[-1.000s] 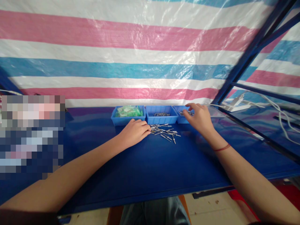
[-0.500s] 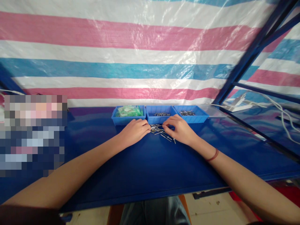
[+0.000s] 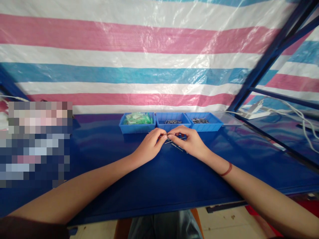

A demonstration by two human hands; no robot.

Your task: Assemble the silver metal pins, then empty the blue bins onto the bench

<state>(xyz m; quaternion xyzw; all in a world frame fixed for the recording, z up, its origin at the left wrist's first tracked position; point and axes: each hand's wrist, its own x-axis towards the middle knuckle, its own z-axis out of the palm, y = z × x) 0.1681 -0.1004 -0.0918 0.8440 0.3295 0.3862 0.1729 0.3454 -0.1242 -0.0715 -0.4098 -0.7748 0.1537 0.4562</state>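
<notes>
L hand (image 3: 151, 144) & R hand (image 3: 189, 139) fingertip to fingertip, both nearly closed, can't tell what's held, metal pins (image 3: 177, 147) part hidden behind, on blue desk (image 3: 159, 186), nr mid bin (image 3: 162, 126), striped tarp (image 3: 124, 75) far side

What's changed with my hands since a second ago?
Your right hand came left and toward you from the right bin; your left hand shifted slightly right. They've now come together over the pins; whether they grip one is unclear. The bins stayed put.

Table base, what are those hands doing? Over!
Left hand, right hand: close together, grip unclear. Metal pins: loose on blue table, partly hidden by hands. Blue bins: just behind.
</notes>
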